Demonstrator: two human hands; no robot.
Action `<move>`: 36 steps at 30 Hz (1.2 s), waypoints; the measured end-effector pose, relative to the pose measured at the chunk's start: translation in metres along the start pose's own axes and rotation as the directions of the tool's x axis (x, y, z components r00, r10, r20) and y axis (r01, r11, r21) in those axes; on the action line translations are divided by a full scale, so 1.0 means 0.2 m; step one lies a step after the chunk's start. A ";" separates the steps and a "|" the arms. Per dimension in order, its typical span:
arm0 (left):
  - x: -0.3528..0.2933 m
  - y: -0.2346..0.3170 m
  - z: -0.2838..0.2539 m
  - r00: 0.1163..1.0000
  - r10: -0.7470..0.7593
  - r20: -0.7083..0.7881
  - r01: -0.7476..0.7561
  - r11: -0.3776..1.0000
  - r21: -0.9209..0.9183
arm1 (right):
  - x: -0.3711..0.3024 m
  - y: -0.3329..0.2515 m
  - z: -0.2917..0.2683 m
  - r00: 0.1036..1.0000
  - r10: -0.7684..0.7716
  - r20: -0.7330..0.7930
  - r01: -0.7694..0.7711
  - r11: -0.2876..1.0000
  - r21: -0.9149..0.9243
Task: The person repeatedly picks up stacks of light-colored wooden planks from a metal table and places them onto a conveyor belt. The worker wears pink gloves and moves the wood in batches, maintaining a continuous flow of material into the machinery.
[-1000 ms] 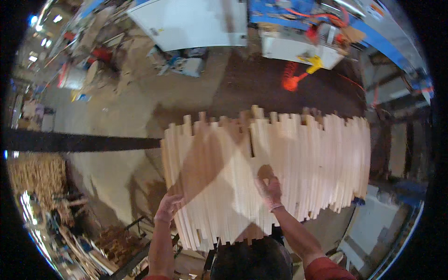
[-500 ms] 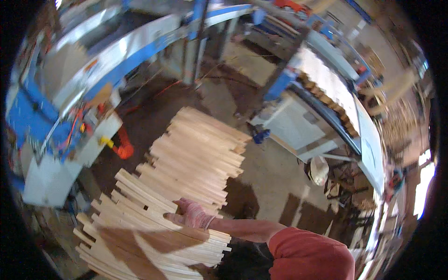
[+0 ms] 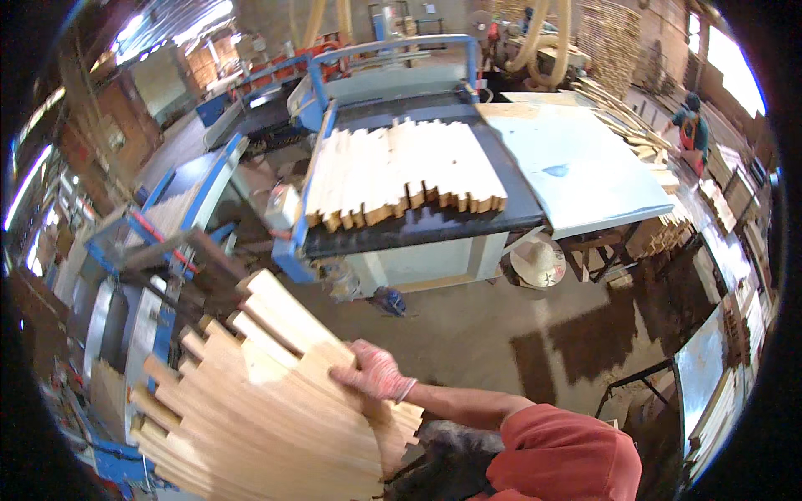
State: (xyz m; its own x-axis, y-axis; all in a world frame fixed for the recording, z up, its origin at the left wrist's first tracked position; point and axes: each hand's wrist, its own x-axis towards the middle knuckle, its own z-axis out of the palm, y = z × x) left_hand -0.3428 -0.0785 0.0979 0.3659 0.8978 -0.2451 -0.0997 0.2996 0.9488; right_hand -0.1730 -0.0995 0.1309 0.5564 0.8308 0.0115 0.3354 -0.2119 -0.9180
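A wide row of pale wooden strips lies side by side in front of me, their ends staggered. My right hand, in a pink and white knitted glove, grips the outer right strips. Its thumb lies over their top face, and the other fingers are partly hidden at the edge. Near the far end, a gap separates one strip from those beside it. My left hand is out of view, and what supports the strips underneath is hidden.
Ahead, a blue-framed machine with a dark belt carries another row of strips. Right of it stands a pale sheet-topped table, with a straw hat below its front edge. Another person is at the far right.
My view has swung right, bringing the belt machine to the front. The strips under my right hand now appear away from the other strip pile, and my right hand stays at their edge.
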 end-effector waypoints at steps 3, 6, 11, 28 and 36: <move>0.04 0.15 0.18 0.995 0.092 0.024 -0.093 0.995 0.027 | 0.03 0.16 -0.58 0.971 0.031 -0.238 0.002 0.990 0.138; 0.07 0.24 0.38 0.987 0.138 0.085 -0.140 0.990 0.018 | -0.03 0.33 -1.08 0.888 0.236 -0.394 -0.081 0.924 0.373; 0.19 0.28 0.88 0.945 0.106 0.310 -0.105 0.994 -0.019 | -0.19 0.70 -1.72 0.591 0.185 -0.785 0.153 0.930 0.335; 0.81 -0.15 3.35 0.299 -0.282 0.912 0.270 0.941 0.202 | -0.34 1.55 -3.69 0.227 0.116 -0.967 -0.387 0.922 0.019; 1.07 -0.46 3.96 0.497 -0.421 0.759 0.280 0.906 0.319 | 0.22 1.88 -4.16 0.306 0.371 -0.877 -0.710 0.702 0.050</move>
State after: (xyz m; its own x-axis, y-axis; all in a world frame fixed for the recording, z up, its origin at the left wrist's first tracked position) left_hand 0.4781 -0.1704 0.1157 0.9261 0.0753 -0.3697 0.3069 0.4198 0.8542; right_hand 0.6093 -0.5703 0.1167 0.9611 -0.2759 0.0106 -0.1974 -0.7133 -0.6725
